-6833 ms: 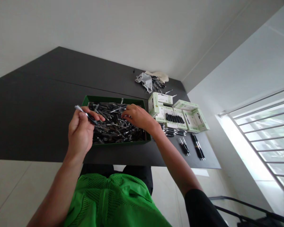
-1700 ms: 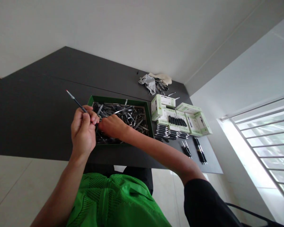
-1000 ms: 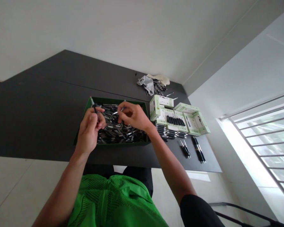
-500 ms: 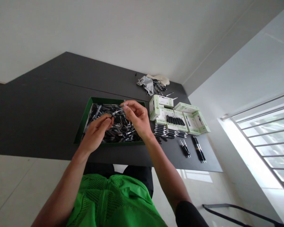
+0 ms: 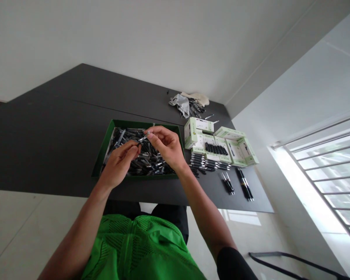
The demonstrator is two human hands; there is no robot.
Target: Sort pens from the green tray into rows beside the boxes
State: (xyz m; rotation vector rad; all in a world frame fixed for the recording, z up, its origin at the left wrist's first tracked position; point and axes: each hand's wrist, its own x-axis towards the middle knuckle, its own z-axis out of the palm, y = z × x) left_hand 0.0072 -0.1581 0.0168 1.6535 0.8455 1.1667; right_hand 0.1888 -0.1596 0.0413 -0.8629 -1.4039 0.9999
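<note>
Over a green tray (image 5: pixel 102 153) heaped with black and clear pens (image 5: pixel 151 161), both of my hands meet at one pen (image 5: pixel 143 138). My left hand (image 5: pixel 119 161) pinches its dark end between thumb and fingers. Closed on the clear end is my right hand (image 5: pixel 167 146), thumb against the forefinger. A thin clear piece (image 5: pixel 153 125) pokes up beyond the right fingertips; whether it belongs to the same pen I cannot tell.
Right of the tray stand pale green cartons (image 5: pixel 202 124), with stacked pens (image 5: pixel 211 165) before them. Pen bundles lie near the right edge (image 5: pixel 245 184). Grey cloth (image 5: pixel 181 104) and loose pens (image 5: pixel 195 105) are at the back. A wall borders the dark table (image 5: pixel 46 128).
My right hand has moved slightly left, closer to my left hand along the pen. A thin clear piece now shows above its fingertips. My left hand has stayed nearly still.
</note>
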